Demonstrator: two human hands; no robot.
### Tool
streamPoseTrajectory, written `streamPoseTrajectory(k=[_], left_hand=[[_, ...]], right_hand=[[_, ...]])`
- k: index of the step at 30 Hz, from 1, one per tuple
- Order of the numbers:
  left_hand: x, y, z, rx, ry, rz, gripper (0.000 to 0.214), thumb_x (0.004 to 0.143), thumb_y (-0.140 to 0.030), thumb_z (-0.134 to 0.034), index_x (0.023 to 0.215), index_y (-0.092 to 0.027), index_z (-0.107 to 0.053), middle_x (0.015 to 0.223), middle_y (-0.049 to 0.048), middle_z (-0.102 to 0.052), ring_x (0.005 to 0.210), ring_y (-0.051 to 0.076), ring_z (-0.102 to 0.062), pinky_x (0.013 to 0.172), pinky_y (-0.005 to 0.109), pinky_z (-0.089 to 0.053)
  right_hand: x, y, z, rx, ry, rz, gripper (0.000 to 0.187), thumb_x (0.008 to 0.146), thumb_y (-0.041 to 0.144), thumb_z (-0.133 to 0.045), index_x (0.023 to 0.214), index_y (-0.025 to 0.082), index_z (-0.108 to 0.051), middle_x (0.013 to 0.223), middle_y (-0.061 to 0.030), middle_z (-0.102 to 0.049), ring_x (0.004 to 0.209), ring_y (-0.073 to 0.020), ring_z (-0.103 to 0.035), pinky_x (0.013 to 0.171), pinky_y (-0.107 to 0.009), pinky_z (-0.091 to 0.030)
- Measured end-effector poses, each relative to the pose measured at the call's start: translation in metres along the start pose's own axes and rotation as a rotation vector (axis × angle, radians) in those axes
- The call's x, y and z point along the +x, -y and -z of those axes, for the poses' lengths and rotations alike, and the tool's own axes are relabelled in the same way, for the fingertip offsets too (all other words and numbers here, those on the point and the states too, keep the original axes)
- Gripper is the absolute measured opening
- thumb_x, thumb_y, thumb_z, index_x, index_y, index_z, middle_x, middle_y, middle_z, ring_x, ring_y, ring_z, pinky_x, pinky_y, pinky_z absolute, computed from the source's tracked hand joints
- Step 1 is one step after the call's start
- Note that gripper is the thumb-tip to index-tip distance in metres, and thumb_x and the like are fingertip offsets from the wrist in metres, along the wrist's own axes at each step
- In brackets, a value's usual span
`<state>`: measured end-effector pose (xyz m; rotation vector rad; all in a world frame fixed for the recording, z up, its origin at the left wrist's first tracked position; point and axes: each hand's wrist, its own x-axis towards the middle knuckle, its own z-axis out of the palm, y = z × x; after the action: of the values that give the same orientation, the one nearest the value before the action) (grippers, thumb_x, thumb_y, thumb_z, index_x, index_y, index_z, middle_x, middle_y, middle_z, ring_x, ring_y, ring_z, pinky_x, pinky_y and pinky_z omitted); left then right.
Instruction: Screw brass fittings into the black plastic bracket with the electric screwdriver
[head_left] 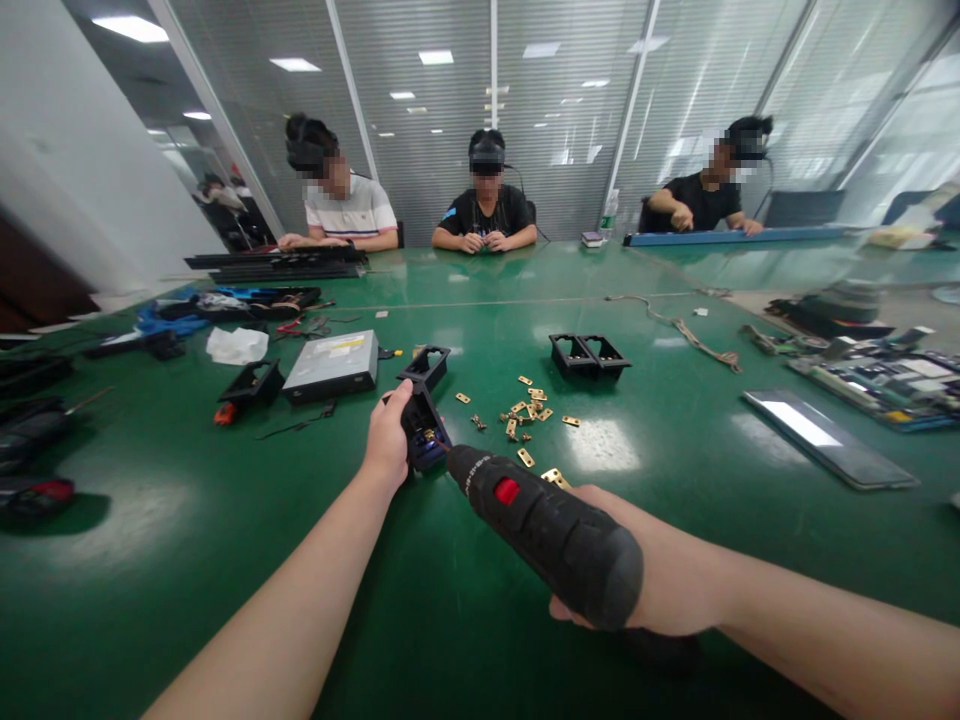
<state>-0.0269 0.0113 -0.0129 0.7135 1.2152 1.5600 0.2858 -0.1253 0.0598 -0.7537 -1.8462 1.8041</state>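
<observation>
My left hand [388,440] is closed round a small black plastic part [426,432] and holds it down on the green table [225,560]. My right hand [660,575] grips a black electric screwdriver [551,528] with a red switch. Its tip points into the part, where brass and blue pieces show. Several loose brass plates and screws [525,412] lie scattered just beyond the tool.
More black plastic frames [426,366] [588,355], a grey optical drive [332,365], a white cloth [237,345], cables [694,335] and circuit boards [885,375] lie on the table. Three people sit along the far edge.
</observation>
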Motion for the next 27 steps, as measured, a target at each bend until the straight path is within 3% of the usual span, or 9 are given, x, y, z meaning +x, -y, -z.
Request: streamPoseTrajectory(k=[6,16,23,27], left_hand=[[-0.0008,-0.0004,-0.0003,0.003,0.003,-0.002,0.056,0.093,-0.068,-0.101,0.109,-0.027,-0.066,0.083,0.0029,-0.080,0.070,0.030,-0.084,0.064,0.037,-0.066],[-0.0009,-0.0006,-0.0011,0.004,-0.006,-0.014,0.054,0.092,-0.066,-0.100,0.108,-0.026,-0.068,0.085,0.0048,-0.081,0.069,0.029,-0.082,0.065,0.037,-0.065],[-0.0028,-0.0030,-0.0027,0.017,0.010,-0.010,0.053,0.095,-0.068,-0.098,0.106,-0.028,-0.065,0.084,0.0041,-0.080,0.071,0.030,-0.084,0.063,0.037,-0.068],[-0.0035,-0.0034,-0.0037,0.012,-0.003,-0.018,0.051,0.095,-0.066,-0.097,0.106,-0.028,-0.065,0.084,0.0046,-0.080,0.071,0.030,-0.083,0.063,0.038,-0.067]], right_hand=[[-0.0003,-0.0021,0.0016,-0.022,0.001,0.016,0.038,0.082,0.022,-0.108,0.110,0.022,-0.082,0.096,0.0011,-0.080,0.084,-0.0212,-0.072,0.082,-0.034,-0.062],[0.0005,-0.0087,0.0010,0.004,0.005,0.022,0.040,0.081,0.020,-0.108,0.104,0.024,-0.075,0.088,0.0049,-0.071,0.076,-0.0175,-0.061,0.069,-0.029,-0.050],[0.0037,-0.0097,0.0023,-0.021,0.023,0.017,0.042,0.080,0.018,-0.109,0.099,0.024,-0.072,0.083,0.0077,-0.066,0.074,-0.0159,-0.056,0.068,-0.028,-0.049],[0.0023,-0.0089,0.0016,-0.048,-0.013,0.012,0.042,0.079,0.022,-0.110,0.102,0.024,-0.075,0.091,0.0039,-0.072,0.079,-0.0187,-0.060,0.073,-0.031,-0.051]])
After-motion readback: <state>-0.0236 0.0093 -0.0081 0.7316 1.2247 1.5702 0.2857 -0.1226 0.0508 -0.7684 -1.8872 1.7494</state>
